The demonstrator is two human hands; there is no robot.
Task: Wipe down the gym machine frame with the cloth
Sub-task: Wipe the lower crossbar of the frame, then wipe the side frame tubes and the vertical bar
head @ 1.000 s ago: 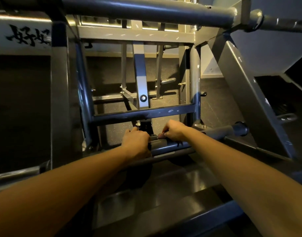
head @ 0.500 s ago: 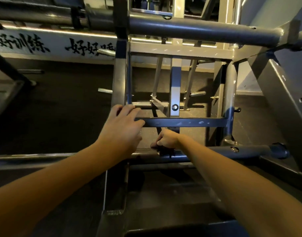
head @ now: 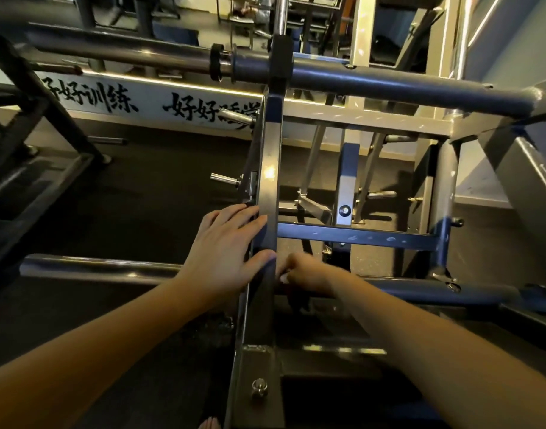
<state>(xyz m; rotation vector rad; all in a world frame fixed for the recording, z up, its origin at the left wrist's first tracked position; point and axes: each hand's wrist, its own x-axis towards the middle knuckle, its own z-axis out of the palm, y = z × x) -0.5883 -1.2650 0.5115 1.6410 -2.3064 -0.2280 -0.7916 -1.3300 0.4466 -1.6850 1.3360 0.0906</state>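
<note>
The gym machine frame fills the view, with a grey upright post in the middle and a blue crossbar running right from it. My left hand rests on the left side of the post with fairly straight fingers, its thumb across the post's front. Just right of the post, my right hand is curled low against the blue round bar. It pinches a dark bunched cloth, which is mostly hidden in shadow beneath the fingers.
A thick round bar crosses overhead. Chrome pegs stick out left of the post. A dark slanted frame stands at the left, before a wall banner with black writing. More frame members slant at the right. Dark rubber floor lies below.
My left hand left the low bar, rose to the upright post, and its fingers are now straighter. My right hand stayed on the low bar. The view swung left and up.
</note>
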